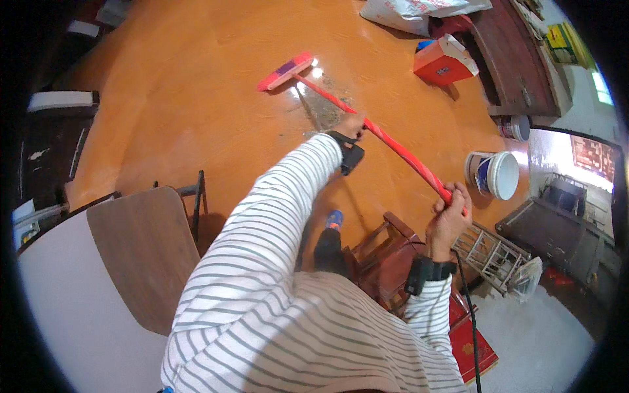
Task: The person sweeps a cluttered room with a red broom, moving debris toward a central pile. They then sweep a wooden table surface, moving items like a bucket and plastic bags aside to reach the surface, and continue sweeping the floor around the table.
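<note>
A push broom with a pink and purple head (285, 72) and a red, spiral-wrapped handle (400, 150) slants across the view. Around the middle part of the handle my left hand (351, 125) is closed, the arm reaching up from the lower left. Near the handle's end, at the right, my right hand (448, 216) grips it with bent fingers. The broom head rests on the orange floor (196, 88), beside a shiny wet-looking patch with dark debris (327, 105). Both wrists wear black bands. My shoe (334, 220) shows below the left forearm.
A white bucket (503, 175) and a smaller one (520, 128) stand at the right, near a doorway. A red box (444, 61) and white sacks (403, 14) lie beside a dark wooden cabinet (516, 54). Wooden chairs (388, 260) are close by my legs; a brown-topped table (142, 255) is lower left.
</note>
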Demonstrator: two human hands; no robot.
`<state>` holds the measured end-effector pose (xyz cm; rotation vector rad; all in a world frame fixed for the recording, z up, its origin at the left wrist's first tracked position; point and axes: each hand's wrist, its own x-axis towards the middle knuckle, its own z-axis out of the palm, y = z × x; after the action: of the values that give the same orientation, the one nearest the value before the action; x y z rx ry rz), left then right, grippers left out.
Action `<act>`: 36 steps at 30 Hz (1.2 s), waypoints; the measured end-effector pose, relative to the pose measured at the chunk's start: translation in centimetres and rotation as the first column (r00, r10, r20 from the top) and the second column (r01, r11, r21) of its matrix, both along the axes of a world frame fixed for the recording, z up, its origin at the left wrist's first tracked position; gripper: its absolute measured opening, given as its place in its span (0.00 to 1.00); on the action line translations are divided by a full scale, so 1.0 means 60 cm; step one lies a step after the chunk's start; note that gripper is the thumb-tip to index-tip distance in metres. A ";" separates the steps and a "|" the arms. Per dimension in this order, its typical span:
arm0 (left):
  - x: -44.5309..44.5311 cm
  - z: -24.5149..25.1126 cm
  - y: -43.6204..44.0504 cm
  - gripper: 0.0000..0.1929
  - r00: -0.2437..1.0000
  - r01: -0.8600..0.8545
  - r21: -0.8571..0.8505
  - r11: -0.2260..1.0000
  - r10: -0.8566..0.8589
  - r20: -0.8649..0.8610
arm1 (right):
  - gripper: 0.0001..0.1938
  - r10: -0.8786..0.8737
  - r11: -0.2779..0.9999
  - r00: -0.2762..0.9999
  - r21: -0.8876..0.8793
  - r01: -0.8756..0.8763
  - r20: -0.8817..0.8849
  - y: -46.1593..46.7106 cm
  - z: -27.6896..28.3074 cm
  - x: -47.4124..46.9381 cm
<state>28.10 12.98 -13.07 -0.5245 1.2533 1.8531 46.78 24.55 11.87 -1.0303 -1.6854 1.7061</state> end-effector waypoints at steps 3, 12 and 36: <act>0.057 0.009 0.082 0.14 0.993 0.096 0.074 0.993 -0.100 0.056 | 0.10 -0.107 0.994 0.994 0.024 0.107 0.018 0.042 0.037 0.050; 0.181 0.173 0.184 0.13 0.893 0.275 0.200 0.940 -0.327 0.309 | 0.10 -0.146 0.981 0.987 0.120 0.154 -0.072 0.181 0.175 0.196; -0.480 0.013 -0.312 0.13 0.970 -0.017 -0.109 0.994 0.043 0.237 | 0.11 0.519 0.855 0.845 -0.079 -0.513 0.130 -0.136 -0.002 -0.505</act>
<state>-0.71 -5.74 -12.29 -0.8043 1.1895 1.6959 16.46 16.38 11.74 -0.7716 -2.1803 2.0394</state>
